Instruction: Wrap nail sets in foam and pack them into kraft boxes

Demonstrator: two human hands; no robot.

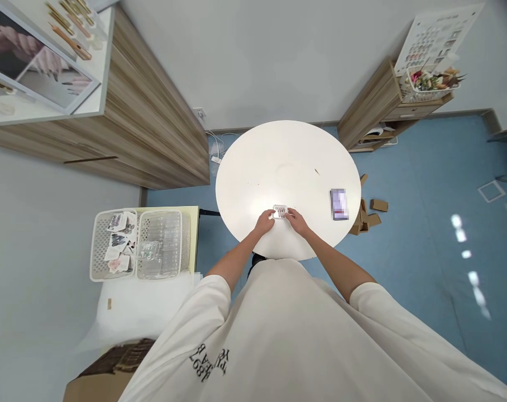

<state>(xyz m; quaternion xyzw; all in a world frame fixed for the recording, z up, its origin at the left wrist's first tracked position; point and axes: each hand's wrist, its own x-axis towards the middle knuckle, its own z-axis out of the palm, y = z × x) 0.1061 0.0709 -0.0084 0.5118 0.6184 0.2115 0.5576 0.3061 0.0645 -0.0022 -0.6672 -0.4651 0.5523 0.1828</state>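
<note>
A small whitish tray (pixel 280 211) with rows of small pieces that look like press-on nails is at the near part of the round white table (pixel 278 156). My left hand (pixel 264 221) grips its left edge between thumb and fingers. On the opposite edge, my right hand (pixel 296 220) has its fingers closed in the same way. Whether the tray rests on the tabletop or is slightly raised, I cannot tell. The pieces inside are too small to make out clearly.
A purple box (pixel 339 204) lies at the table's right side. Left of me, white baskets (pixel 93 245) hold nail cards and clear cases. A wooden cabinet (pixel 161 111) stands at the left, a smaller one (pixel 368 109) at the back right. Brown cardboard pieces (pixel 379 205) lie on the floor.
</note>
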